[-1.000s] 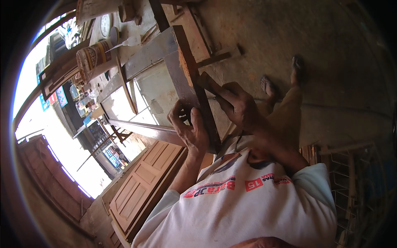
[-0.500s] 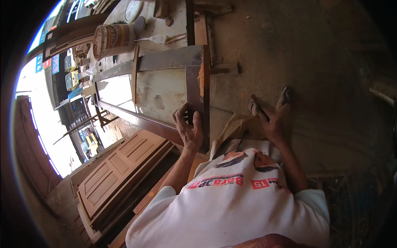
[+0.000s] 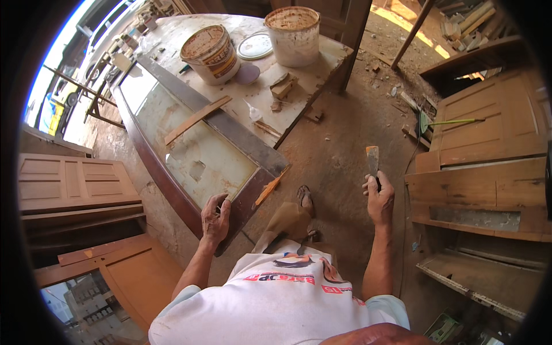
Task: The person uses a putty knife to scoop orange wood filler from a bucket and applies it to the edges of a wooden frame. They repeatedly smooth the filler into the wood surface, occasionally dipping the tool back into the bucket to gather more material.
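Note:
My right hand (image 3: 380, 198) is raised over the floor with its fingers closed round a putty knife (image 3: 372, 158). The knife's blade points away from me and carries orange filler at its tip. My left hand (image 3: 216, 218) rests by the near end of a dark brown door frame with a glass panel (image 3: 197, 169); its fingers are bent, thumb apart, and nothing shows in them. Orange filler (image 3: 268, 190) is smeared along the frame's near right corner. A thin wooden strip (image 3: 197, 119) lies across the frame.
A white worktable (image 3: 322, 77) holds two buckets (image 3: 210, 57), a round lid (image 3: 255, 46), wood blocks (image 3: 283, 86) and a small white bottle (image 3: 253, 111). Panelled doors (image 3: 75, 184) stack at left. Wooden panels (image 3: 489, 121) stand at right. Wood scraps lie at the far right.
The view has swung upward and to the right. My right hand has risen from low by my legs, and the putty knife now shows clearly. My left hand stays by the frame's near end.

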`<control>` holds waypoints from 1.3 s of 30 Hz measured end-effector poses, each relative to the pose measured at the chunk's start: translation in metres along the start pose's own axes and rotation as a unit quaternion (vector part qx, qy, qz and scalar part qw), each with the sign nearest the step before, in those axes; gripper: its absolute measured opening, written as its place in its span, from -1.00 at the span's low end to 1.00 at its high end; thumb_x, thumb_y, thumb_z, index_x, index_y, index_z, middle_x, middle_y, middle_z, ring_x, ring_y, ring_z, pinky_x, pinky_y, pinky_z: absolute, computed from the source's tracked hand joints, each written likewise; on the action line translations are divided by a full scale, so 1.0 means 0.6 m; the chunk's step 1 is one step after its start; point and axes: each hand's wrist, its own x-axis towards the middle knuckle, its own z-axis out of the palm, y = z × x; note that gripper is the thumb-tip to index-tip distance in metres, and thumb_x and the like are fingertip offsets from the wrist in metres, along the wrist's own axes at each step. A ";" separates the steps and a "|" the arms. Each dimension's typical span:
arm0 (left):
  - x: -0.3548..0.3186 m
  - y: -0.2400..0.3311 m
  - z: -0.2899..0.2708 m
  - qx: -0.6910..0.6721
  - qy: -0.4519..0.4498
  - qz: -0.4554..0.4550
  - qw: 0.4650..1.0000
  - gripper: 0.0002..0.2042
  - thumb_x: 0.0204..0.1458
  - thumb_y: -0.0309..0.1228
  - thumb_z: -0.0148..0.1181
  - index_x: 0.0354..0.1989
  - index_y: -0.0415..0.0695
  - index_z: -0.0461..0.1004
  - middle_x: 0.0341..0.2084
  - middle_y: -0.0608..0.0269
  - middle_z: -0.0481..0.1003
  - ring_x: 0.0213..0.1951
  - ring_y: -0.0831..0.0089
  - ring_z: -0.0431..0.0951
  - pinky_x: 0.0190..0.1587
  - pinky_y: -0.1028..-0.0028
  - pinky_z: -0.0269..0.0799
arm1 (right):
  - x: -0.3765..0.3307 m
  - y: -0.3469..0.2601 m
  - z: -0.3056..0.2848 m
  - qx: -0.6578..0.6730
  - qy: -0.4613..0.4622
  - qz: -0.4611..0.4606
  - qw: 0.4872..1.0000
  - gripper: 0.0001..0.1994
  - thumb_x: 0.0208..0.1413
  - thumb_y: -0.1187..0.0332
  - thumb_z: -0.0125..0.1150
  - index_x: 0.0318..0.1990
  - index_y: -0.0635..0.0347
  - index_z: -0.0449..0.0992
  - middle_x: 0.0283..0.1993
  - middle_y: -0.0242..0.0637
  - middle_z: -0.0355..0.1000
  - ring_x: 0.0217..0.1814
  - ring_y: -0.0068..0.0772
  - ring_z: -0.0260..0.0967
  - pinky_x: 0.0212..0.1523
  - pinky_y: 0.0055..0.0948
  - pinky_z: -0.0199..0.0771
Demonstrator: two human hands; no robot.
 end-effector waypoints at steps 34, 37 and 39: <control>0.624 0.248 0.137 -0.022 0.048 -0.090 0.995 -0.43 0.41 0.03 0.19 0.40 -0.15 0.45 0.16 0.09 0.56 0.17 0.26 0.58 0.20 0.25 0.51 | 0.898 -0.267 0.142 -0.040 -0.178 -0.314 0.932 -0.78 0.38 0.42 0.31 0.10 0.27 0.66 -0.07 -0.36 0.56 -0.08 -0.56 0.50 -0.01 -0.46 0.55; 0.667 0.279 0.169 -0.127 0.089 -0.154 0.976 -0.36 0.39 0.07 0.21 0.40 -0.22 0.42 0.14 0.03 0.55 0.16 0.28 0.56 0.16 0.26 0.53 | 0.960 -0.256 0.152 -0.027 -0.209 -0.327 0.921 -0.78 0.37 0.42 0.33 0.09 0.28 0.66 -0.05 -0.35 0.57 -0.07 -0.54 0.52 -0.01 -0.46 0.56; 0.702 0.308 0.197 -0.178 0.119 -0.156 0.964 -0.32 0.41 0.08 0.16 0.45 -0.25 0.36 0.16 0.06 0.53 0.15 0.35 0.54 0.17 0.32 0.52 | 1.003 -0.248 0.142 -0.042 -0.214 -0.342 0.914 -0.77 0.36 0.45 0.35 0.11 0.26 0.67 -0.01 -0.33 0.59 -0.04 -0.53 0.54 0.00 -0.46 0.58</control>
